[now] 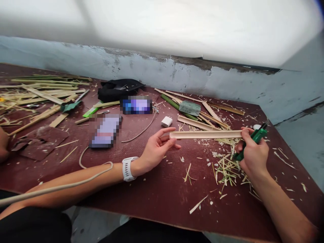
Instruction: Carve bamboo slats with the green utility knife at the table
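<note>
A pale split bamboo strip point(206, 135), its hollow side up, is held level above the table between my two hands. My left hand point(155, 148), with a white watch on the wrist, grips the strip's left end between thumb and fingers. At the other end, my right hand point(254, 155) pinches the strip with thumb and forefinger. The same hand also keeps a green utility knife point(258, 133) in its palm, pointing up and away. Thin bamboo shavings point(226, 170) lie on the table beneath the right hand.
Split bamboo pieces point(194, 122) and a green bamboo segment lie behind the strip, near a white charger point(166, 121). Two phones point(106, 130) with cables lie left, by a black cap point(118, 89). More bamboo strips point(45, 91), sandpaper point(42, 141) and another person's hand point(3, 145) are farther left.
</note>
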`<state>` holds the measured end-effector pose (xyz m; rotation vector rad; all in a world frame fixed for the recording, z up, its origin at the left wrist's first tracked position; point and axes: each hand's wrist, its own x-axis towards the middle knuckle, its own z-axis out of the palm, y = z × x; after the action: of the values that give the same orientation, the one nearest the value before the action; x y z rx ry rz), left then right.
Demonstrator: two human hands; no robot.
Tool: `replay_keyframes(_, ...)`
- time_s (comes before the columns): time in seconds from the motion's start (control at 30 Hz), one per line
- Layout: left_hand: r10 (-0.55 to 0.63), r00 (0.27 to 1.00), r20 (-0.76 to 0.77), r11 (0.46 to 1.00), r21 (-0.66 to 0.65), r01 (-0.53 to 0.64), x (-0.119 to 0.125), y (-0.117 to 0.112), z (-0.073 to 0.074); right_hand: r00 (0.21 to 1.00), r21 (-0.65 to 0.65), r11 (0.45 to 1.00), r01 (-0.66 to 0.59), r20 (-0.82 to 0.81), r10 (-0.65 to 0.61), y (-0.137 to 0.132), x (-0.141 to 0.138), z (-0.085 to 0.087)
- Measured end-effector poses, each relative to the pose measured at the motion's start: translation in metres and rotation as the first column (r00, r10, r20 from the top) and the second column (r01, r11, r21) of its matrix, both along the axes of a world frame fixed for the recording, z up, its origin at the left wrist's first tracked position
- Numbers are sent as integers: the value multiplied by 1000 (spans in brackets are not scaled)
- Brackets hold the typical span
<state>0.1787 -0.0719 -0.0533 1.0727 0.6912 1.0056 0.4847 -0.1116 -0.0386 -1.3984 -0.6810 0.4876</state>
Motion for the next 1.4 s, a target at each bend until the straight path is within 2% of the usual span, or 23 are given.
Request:
replay_keyframes(0.1,-25,999,22,1000,-3,26,0,1,-1,999,-31,999,-32,1,32,0,4,1)
replay_keyframes(0.3,24,998,64,999,-37,-22,-1,9,-7,984,-34,999,-39,-173,32,-1,3,13)
replay_keyframes(0.5,22,998,60,999,-44,-19,-2,10,-6,994,-68,996,-53,-99,46,0,3,10)
replay_keyframes(0.63,145,979,141,987,-93,-133,1,14,-4,988,-59,992,-110,-118,102,-2,-5,4)
replay_keyframes(0.73,249,952,177,963,-154,-223,1,20,-3,969,-69,967,-244,-44,241,-8,-15,2)
replay_keyframes(0.83,278,949,150,954,-161,-254,0,25,-4,930,-129,925,-356,43,364,-15,-21,2)
replay_keyframes(0.93,258,958,121,960,-147,-240,0,26,-6,886,-210,895,-393,176,430,-23,-26,1)
replay_keyframes(1.0,252,961,117,963,-132,-237,1,24,-6,822,-280,856,-435,266,504,-30,-30,-1)
replay_keyframes(1.07,223,967,127,970,-126,-207,2,21,-6,713,-344,785,-515,336,615,-36,-37,-3)
replay_keyframes(1.17,107,982,158,980,-186,-77,3,20,-3,492,-431,628,-648,392,777,-45,-49,-3)
replay_keyframes(1.23,69,986,151,973,-227,-33,3,21,0,399,-464,576,-672,429,811,-48,-56,-3)
replay_keyframes(1.3,82,992,92,972,-227,-59,3,23,3,391,-479,592,-648,458,798,-49,-59,-2)
replay_keyframes(1.4,20,1000,-12,977,-210,-22,-1,24,10,487,-469,668,-579,458,744,-45,-55,-3)
